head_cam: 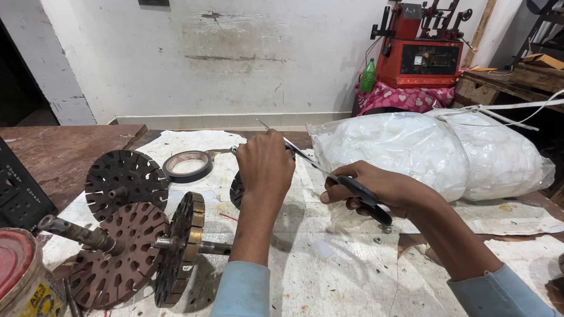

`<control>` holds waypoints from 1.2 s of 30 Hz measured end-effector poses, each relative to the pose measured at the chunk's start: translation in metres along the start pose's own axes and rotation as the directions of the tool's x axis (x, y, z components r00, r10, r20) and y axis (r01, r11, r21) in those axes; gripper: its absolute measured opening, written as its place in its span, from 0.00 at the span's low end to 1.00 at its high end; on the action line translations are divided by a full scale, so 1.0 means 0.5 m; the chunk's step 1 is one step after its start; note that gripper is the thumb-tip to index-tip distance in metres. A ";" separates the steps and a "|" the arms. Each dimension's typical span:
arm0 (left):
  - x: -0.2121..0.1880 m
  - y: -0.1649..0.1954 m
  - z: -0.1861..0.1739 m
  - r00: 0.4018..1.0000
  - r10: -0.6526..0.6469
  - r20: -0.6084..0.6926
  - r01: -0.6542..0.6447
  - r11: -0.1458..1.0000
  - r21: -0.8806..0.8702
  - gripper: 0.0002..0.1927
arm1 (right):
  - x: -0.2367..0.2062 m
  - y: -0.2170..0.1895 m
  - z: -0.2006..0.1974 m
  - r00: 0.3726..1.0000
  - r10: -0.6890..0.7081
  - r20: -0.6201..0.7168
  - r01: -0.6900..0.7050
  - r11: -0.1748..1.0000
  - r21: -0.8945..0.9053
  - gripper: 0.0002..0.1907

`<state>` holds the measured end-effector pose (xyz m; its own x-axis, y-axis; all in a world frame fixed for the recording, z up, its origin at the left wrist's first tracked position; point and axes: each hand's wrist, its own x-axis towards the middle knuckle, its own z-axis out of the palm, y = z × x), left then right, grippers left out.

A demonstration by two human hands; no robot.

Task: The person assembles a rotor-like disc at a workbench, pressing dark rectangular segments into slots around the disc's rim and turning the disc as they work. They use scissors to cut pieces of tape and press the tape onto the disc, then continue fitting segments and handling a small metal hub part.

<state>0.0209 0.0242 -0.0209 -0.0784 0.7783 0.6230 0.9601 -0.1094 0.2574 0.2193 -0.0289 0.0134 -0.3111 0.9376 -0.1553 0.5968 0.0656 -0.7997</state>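
My right hand [376, 189] grips a pair of scissors [329, 173] by its black handles, the long blades pointing up and left past my other hand. My left hand [264, 161] is closed over a dark slotted metal disc [236, 191], most of which it hides. I cannot tell what small piece the fingers pinch near the blades. Both arms wear light blue sleeves and reach over a white stained sheet [329, 264] on the bench.
Three rusty slotted discs on shafts [126, 235] lie at left. A tape roll [187, 164] sits behind them, a red-lidded tin [20, 276] at the near left corner. A large white plastic bag [435, 149] lies at right; a red machine [420, 53] stands by the wall.
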 end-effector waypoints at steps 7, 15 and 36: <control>-0.007 0.001 -0.005 0.996 0.020 -0.082 -0.024 0.998 -0.049 0.06 | 0.002 0.012 -0.008 1.000 0.001 0.012 0.001 0.987 -0.158 0.47; -0.005 0.003 -0.008 0.998 0.002 -0.060 -0.004 0.999 -0.035 0.06 | 0.003 0.006 0.001 0.998 0.030 -0.050 -0.036 0.991 -0.127 0.47; -0.005 -0.003 -0.005 1.000 0.003 -0.031 -0.004 0.999 -0.032 0.08 | 0.006 0.011 0.004 1.000 -0.018 -0.006 0.017 0.989 -0.149 0.51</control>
<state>0.0191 0.0209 -0.0208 -0.0832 0.7586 0.6462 0.9514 -0.1324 0.2779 0.2201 -0.0263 0.0073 -0.3172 0.9383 -0.1377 0.6949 0.1311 -0.7071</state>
